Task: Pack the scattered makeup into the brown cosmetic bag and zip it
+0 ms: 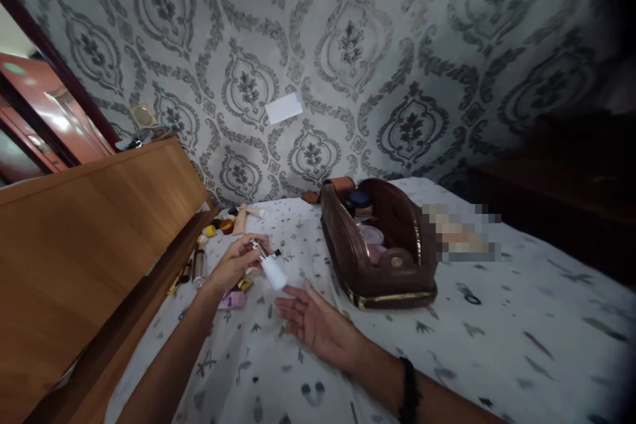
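My left hand (236,262) is closed around the shiny silver or clear end of a small white bottle (274,273). The bottle tilts, its white body pointing down towards my right. Just below it, my right hand (318,323) is open with the palm turned up and fingers apart. Its fingertips are close to the bottle's lower end; whether they touch it I cannot tell. A brown handbag (392,279) stands unzipped to the right, with a dark blue round-lidded container (358,199) and a pinkish clear item (371,236) inside. Under my left wrist lies a lilac packet (232,299).
Several small cosmetics lie along the left, among them a yellow cap (211,230), an amber jar (227,226) and a clear tube (199,267). A wooden headboard (109,225) borders the patterned sheet (278,377). Dark hair ties (470,294) lie right of the bag.
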Tool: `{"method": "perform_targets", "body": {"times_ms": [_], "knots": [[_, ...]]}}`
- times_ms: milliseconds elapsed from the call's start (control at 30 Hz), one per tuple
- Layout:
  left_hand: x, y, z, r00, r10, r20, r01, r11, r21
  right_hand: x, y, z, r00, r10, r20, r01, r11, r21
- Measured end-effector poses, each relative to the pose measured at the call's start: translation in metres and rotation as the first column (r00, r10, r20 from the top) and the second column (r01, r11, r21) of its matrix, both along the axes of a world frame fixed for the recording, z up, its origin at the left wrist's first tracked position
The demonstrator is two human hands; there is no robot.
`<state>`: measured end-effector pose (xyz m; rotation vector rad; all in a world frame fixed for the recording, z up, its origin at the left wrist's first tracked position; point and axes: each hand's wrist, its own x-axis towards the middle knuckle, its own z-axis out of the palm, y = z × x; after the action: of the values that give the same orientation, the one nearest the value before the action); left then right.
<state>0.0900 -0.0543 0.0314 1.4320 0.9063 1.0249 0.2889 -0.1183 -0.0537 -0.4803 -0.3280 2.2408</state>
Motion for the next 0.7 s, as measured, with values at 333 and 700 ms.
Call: {"method": "perform_targets", "body": {"times_ms": [333,700], "knots": [[0.021,-0.019,0.015,0.892,0.002,-0.453,0.065,0.989,0.132,-0.005,0.002,-0.018,0.987,-0.153,-0.052,0.154,0.988,0.014],[0.041,-0.017,0.066,0.762,0.146,-0.631,0.042,0.961,0.274,-0.001,0.004,-0.009,0.988,-0.156,0.013,0.155,0.985,0.073]]}}
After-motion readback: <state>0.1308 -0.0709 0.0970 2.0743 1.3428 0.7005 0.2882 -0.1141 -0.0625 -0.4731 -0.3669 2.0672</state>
